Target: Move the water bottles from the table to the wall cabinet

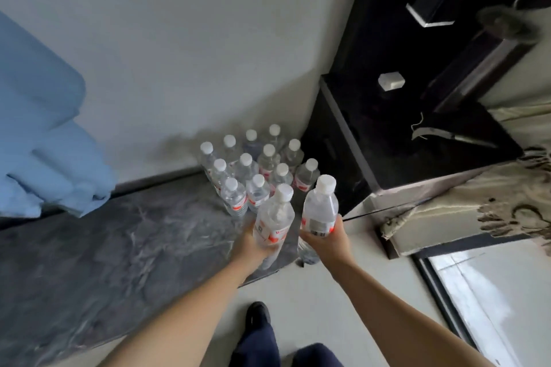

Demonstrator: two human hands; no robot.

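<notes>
Two bottles held above the bench corner, one in each hand.

The left hand point(250, 243) gripped a bottle point(274, 217) and the right hand point(326, 240) gripped a second bottle point(319, 208), both tilted, their lower ends hidden behind the fingers. A cluster of bottles point(256, 167) stood on the dark marbled bench point(119, 241) near the wall. Labels were too blurred to read. A blue cloth point(44, 140) was cut off at the left.

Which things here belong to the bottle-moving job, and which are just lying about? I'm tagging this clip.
Part of the job:
- bottle in the left hand, held by the left hand
- bottle in the right hand, held by the right hand
- cluster of water bottles standing on the marble table
- dark cabinet

Lying about:
- blue cloth
- patterned fabric
</notes>
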